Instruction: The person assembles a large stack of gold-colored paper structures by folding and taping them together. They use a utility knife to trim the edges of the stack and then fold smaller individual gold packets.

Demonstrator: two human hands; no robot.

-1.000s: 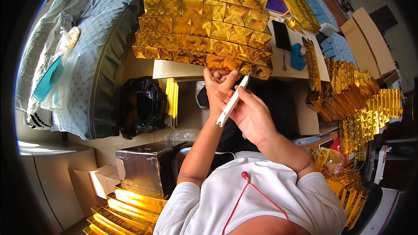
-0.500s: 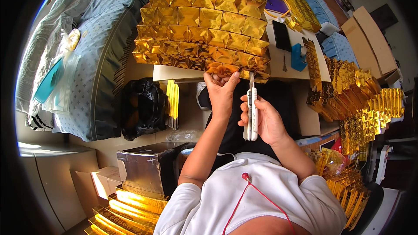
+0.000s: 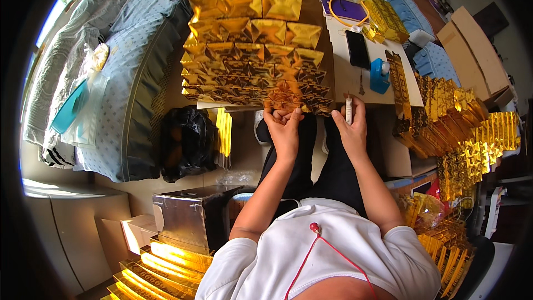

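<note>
A large block of shiny gold foil paper, folded into rows of raised ingot-like shapes (image 3: 244, 33), stands over the table (image 3: 344, 61) in front of me. My left hand (image 3: 284, 130) is closed at the near edge of this gold foil, thumb and curled fingers pinching it. My right hand (image 3: 352, 128) is beside the near right corner of the foil. Its fingers are closed around a slim white-handled tool (image 3: 348, 110), seen nearly end-on, so its kind is hard to make out.
On the table lie a black phone (image 3: 357, 48), a blue tape dispenser (image 3: 380, 75) and a purple book (image 3: 345, 9). Folded gold stacks (image 3: 449, 111) are at the right. A black plastic bag (image 3: 189, 141) sits beside the bed (image 3: 119, 94); gold strips (image 3: 155, 269) lie lower left.
The gold block has shifted and tilted, exposing a brown side at its right. My right hand has moved right and forward, turning the white-handled tool away from me. My left hand stays at the near edge.
</note>
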